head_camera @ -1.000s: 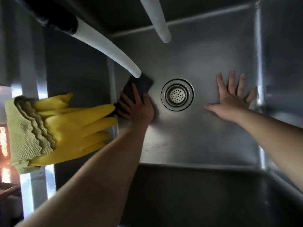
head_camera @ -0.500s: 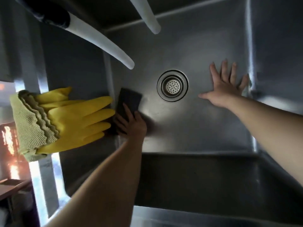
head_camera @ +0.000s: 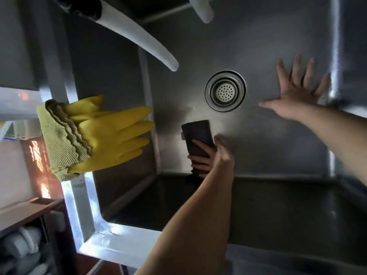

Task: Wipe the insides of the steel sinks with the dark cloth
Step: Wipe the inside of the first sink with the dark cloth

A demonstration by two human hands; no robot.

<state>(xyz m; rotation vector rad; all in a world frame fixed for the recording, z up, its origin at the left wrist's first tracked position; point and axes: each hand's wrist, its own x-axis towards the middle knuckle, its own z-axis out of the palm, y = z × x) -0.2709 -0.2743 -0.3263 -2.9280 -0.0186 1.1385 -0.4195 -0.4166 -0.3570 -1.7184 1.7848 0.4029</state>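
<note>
I look down into a steel sink (head_camera: 258, 147) with a round strainer drain (head_camera: 225, 91) in its floor. The dark cloth (head_camera: 196, 133) lies on the sink floor just below the drain, close to the near wall. My left hand (head_camera: 214, 157) grips the cloth's near end, thumb on its right side and fingers curled over it. To the right of the drain, my right hand (head_camera: 296, 100) presses flat on the sink floor, fingers spread, close to the right wall.
A pair of yellow rubber gloves (head_camera: 111, 133) and a yellow-green cloth (head_camera: 59, 143) hang over the sink's left rim (head_camera: 83, 205). Two white spouts (head_camera: 147, 44) (head_camera: 202, 8) reach over the sink from the back. Shelves and pipes show at lower left.
My left hand has dragged the dark cloth from the left of the drain toward the near wall, then rightward to below the drain. My right hand stays flat.
</note>
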